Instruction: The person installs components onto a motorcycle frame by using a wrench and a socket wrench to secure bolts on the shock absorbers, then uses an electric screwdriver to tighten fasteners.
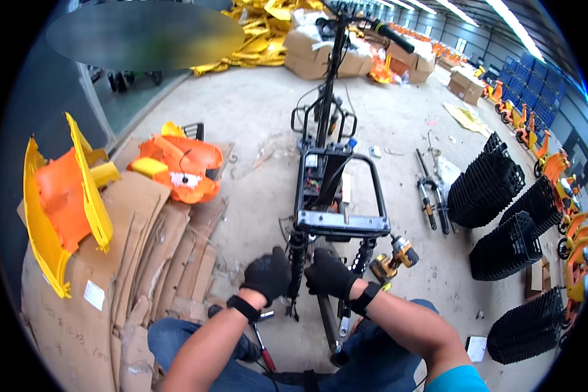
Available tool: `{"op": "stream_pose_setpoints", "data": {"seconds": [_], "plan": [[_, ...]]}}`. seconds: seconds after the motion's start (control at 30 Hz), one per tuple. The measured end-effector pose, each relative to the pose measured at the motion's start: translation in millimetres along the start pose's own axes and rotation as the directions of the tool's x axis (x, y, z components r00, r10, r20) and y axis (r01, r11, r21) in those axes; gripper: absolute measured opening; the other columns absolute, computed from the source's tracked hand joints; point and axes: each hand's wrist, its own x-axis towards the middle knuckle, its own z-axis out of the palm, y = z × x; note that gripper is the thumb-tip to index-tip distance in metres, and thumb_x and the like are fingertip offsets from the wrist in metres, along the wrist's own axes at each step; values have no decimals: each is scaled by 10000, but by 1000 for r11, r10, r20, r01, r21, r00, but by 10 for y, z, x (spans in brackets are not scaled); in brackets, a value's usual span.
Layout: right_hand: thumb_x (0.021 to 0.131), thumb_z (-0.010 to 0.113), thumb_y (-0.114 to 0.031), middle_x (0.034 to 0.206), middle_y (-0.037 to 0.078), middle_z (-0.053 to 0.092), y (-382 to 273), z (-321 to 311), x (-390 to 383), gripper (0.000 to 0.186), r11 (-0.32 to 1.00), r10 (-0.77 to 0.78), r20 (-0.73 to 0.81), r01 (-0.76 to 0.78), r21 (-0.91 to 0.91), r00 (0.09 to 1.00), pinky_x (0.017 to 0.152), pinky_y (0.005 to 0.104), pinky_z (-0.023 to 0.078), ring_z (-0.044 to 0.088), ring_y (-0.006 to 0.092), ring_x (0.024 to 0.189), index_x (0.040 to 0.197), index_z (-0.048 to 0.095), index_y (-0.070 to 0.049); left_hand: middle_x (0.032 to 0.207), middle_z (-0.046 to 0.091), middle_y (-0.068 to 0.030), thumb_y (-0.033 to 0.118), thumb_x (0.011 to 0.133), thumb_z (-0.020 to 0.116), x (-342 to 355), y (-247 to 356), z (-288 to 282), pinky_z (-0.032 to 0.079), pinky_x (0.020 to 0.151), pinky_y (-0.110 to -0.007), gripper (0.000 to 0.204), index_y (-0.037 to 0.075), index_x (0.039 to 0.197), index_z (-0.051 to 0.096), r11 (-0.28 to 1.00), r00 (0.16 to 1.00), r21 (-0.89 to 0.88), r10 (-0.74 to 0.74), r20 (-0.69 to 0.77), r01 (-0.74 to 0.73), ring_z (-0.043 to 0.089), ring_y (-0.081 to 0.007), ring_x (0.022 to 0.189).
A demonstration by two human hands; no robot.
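A stripped black scooter frame (338, 196) lies on the concrete floor in front of me, its handlebar stem (333, 59) pointing away. My left hand (268, 274), in a black glove, grips the left rear shock absorber (296, 251). My right hand (330, 273), also gloved, rests closed on the frame part just right of that shock, beside the right shock absorber (362, 255). Both forearms come up from the lower edge over my blue-trousered knees.
A yellow cordless drill (394, 258) lies right of the frame. Flattened cardboard (137, 261) with orange and yellow body panels (179, 166) fills the left. Stacked black baskets (496, 215) and two fork legs (432, 196) sit right. A red-handled tool (265, 353) lies between my knees.
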Motion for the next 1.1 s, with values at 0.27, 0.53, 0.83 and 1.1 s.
{"op": "stream_pose_setpoints", "data": {"seconds": [0.27, 0.53, 0.83, 1.1], "plan": [[723, 702, -248, 756, 191, 585, 56, 92, 18, 209, 957, 195, 34, -198, 213, 980, 685, 389, 477, 590, 326, 789, 826, 674, -69, 766, 652, -223, 246, 783, 589, 154, -107, 114, 521, 668, -455, 239, 7, 799, 598, 996, 998, -89, -19, 53, 23, 652, -374, 712], [662, 688, -297, 651, 110, 639, -120, -20, 46, 198, 997, 22, -61, -26, -79, 998, 693, 367, 489, 630, 293, 645, 689, 712, -102, 628, 618, -107, 182, 848, 567, 441, -606, 558, 446, 450, -309, 223, -20, 771, 621, 915, 878, -361, 316, 359, -181, 571, -198, 479], [674, 678, -277, 682, 106, 641, 159, 337, 59, 155, 1000, 7, -168, -5, 12, 986, 622, 369, 473, 635, 270, 662, 707, 691, -127, 562, 585, -139, 213, 804, 569, 435, -325, 563, 446, 475, -358, 253, -10, 714, 648, 906, 962, -376, -102, 254, 195, 574, -246, 478], [679, 684, -201, 685, 109, 604, 92, 163, 115, 173, 942, -212, 14, 208, -263, 977, 650, 385, 483, 597, 264, 646, 792, 643, -76, 751, 615, -220, 216, 825, 534, 266, -432, 622, 484, 641, -471, 213, 34, 796, 641, 951, 948, -17, 307, 85, -307, 614, -372, 710]]}}
